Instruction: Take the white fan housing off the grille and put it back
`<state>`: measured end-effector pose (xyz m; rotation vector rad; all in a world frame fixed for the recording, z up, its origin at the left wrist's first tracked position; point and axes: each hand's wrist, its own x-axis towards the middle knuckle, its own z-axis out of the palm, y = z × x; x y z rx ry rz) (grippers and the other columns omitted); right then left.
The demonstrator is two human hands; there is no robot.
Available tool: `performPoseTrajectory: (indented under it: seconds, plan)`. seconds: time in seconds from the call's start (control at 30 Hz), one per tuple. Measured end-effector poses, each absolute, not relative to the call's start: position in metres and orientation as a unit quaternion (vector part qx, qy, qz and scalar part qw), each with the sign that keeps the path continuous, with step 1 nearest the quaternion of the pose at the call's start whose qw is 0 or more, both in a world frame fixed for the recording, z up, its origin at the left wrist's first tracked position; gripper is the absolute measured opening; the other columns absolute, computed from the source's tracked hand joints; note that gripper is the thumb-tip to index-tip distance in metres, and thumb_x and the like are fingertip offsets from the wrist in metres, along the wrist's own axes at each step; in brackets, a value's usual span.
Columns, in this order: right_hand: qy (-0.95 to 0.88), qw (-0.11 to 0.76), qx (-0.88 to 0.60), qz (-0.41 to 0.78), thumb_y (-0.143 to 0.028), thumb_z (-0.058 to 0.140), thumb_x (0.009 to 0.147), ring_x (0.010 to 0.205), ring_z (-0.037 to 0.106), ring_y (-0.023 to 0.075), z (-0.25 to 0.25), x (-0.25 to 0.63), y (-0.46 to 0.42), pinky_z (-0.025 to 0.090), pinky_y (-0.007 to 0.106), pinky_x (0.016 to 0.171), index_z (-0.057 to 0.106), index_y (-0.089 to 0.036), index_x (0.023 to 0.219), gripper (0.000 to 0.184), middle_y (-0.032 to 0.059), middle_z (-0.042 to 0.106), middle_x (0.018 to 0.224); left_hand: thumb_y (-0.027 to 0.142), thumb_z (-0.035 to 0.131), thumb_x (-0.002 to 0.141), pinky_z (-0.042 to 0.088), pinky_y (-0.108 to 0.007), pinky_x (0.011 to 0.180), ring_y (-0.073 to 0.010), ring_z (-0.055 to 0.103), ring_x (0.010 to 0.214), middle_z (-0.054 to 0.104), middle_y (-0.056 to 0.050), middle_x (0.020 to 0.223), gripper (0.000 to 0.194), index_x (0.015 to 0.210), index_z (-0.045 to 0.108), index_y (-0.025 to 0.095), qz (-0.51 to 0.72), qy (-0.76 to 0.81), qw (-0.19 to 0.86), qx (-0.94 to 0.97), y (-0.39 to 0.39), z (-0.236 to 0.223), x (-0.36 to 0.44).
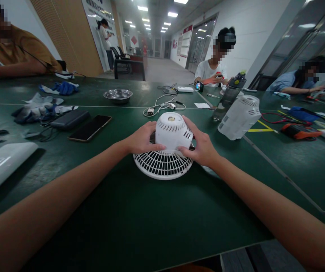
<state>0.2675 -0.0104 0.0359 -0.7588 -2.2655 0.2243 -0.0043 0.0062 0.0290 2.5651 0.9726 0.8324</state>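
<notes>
A white fan head (173, 130) is in front of me, its slotted motor housing facing up and its round white grille (164, 166) underneath, down at the green table. My left hand (145, 138) is wrapped around the left side of the housing, thumb across its front. From the right, my right hand (200, 143) grips the same housing, its thumb near the lower front edge. The far fingers of both hands are partly hidden behind the fan. A matching white slotted housing piece (239, 117) stands apart on the right.
Beyond the fan lie a coiled white cable (162, 105) and a metal bowl (118, 96). A phone (90, 128), a dark case (70, 119) and gloves (37, 107) are on the left. A bottle (230, 96) and an orange multimeter (299, 131) are right. Several people are around.
</notes>
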Motion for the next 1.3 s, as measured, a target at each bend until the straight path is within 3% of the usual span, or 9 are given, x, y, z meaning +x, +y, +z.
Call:
performPoseTrajectory:
  seconds: [0.23, 0.37, 0.43, 0.53, 0.63, 0.8, 0.97, 1.13, 1.3]
  plan:
    - [-0.880, 0.357, -0.303, 0.082, -0.042, 0.073, 0.077, 0.127, 0.055, 0.0339, 0.033, 0.272, -0.009, 0.051, 0.055, 0.101, 0.019, -0.031, 0.156, 0.096, 0.0076, 0.039, 0.157, 0.063, 0.068, 0.076, 0.044, -0.053, 0.101, -0.0360, 0.054, 0.121, 0.060, -0.018, 0.132, 0.075, 0.134, 0.056, 0.016, 0.273, 0.345, 0.125, 0.889, 0.006, 0.032, -0.004]
    - [-0.882, 0.348, -0.315, 0.048, -0.055, 0.074, 0.074, 0.116, 0.061, 0.0371, 0.032, 0.275, -0.006, 0.052, 0.059, 0.096, 0.013, -0.028, 0.157, 0.107, 0.0133, 0.046, 0.150, 0.056, 0.070, 0.078, 0.048, -0.049, 0.098, -0.0336, 0.060, 0.117, 0.061, -0.018, 0.132, 0.072, 0.135, 0.052, 0.015, 0.291, 0.334, 0.124, 0.888, 0.007, 0.036, -0.005]
    - [-0.885, 0.339, -0.314, 0.056, -0.061, 0.072, 0.074, 0.104, 0.066, 0.0361, 0.033, 0.275, -0.007, 0.055, 0.059, 0.089, 0.012, -0.026, 0.157, 0.108, 0.0150, 0.055, 0.140, 0.048, 0.068, 0.081, 0.049, -0.048, 0.098, -0.0322, 0.062, 0.115, 0.063, -0.017, 0.131, 0.071, 0.141, 0.045, 0.016, 0.301, 0.331, 0.135, 0.884, 0.006, 0.039, -0.005]
    - [-0.889, 0.323, -0.298, 0.129, -0.056, 0.062, 0.084, 0.077, 0.068, 0.0253, 0.036, 0.276, -0.011, 0.059, 0.050, 0.074, 0.012, -0.027, 0.156, 0.092, 0.0093, 0.069, 0.112, 0.036, 0.060, 0.088, 0.048, -0.051, 0.100, -0.0309, 0.064, 0.115, 0.065, -0.014, 0.128, 0.071, 0.150, 0.030, 0.020, 0.315, 0.342, 0.160, 0.871, 0.005, 0.040, -0.006]
    - [-0.889, 0.309, -0.275, 0.195, -0.046, 0.058, 0.088, 0.062, 0.063, 0.0181, 0.037, 0.277, -0.015, 0.059, 0.042, 0.062, 0.012, -0.028, 0.155, 0.083, 0.0036, 0.071, 0.095, 0.041, 0.064, 0.085, 0.045, -0.056, 0.103, -0.0350, 0.059, 0.121, 0.060, -0.015, 0.135, 0.085, 0.155, 0.018, 0.026, 0.328, 0.325, 0.203, 0.864, 0.002, 0.039, -0.003]
    - [-0.891, 0.301, -0.256, 0.223, -0.034, 0.062, 0.081, 0.057, 0.059, 0.0161, 0.035, 0.278, -0.015, 0.057, 0.037, 0.056, 0.010, -0.027, 0.154, 0.090, 0.0011, 0.068, 0.088, 0.053, 0.080, 0.067, 0.036, -0.065, 0.108, -0.0461, 0.043, 0.135, 0.031, -0.020, 0.157, 0.124, 0.157, -0.003, 0.030, 0.347, 0.283, 0.210, 0.869, -0.004, 0.032, 0.009]
    - [-0.888, 0.304, -0.256, 0.231, -0.025, 0.064, 0.075, 0.055, 0.058, 0.0143, 0.034, 0.276, -0.014, 0.054, 0.032, 0.053, 0.012, -0.026, 0.154, 0.094, -0.0019, 0.066, 0.080, 0.053, 0.084, 0.061, 0.028, -0.065, 0.113, -0.0494, 0.031, 0.140, 0.023, -0.019, 0.159, 0.132, 0.156, -0.003, 0.030, 0.371, 0.263, 0.150, 0.878, -0.005, 0.029, 0.014]
    - [-0.880, 0.299, -0.272, 0.251, -0.024, 0.064, 0.074, 0.056, 0.058, 0.0138, 0.038, 0.275, -0.018, 0.054, 0.030, 0.052, 0.013, -0.028, 0.154, 0.096, 0.0005, 0.070, 0.090, 0.052, 0.083, 0.062, 0.038, -0.061, 0.107, -0.0474, 0.040, 0.134, 0.026, -0.020, 0.155, 0.128, 0.155, -0.002, 0.028, 0.360, 0.285, 0.127, 0.879, -0.009, 0.031, 0.017]
    - [-0.882, 0.293, -0.278, 0.244, -0.024, 0.065, 0.074, 0.057, 0.059, 0.0139, 0.042, 0.275, -0.020, 0.054, 0.030, 0.053, 0.014, -0.027, 0.154, 0.095, 0.0018, 0.071, 0.094, 0.048, 0.081, 0.062, 0.050, -0.054, 0.094, -0.0395, 0.056, 0.116, 0.032, -0.020, 0.151, 0.120, 0.152, 0.003, 0.029, 0.370, 0.295, 0.129, 0.871, -0.012, 0.032, 0.022]
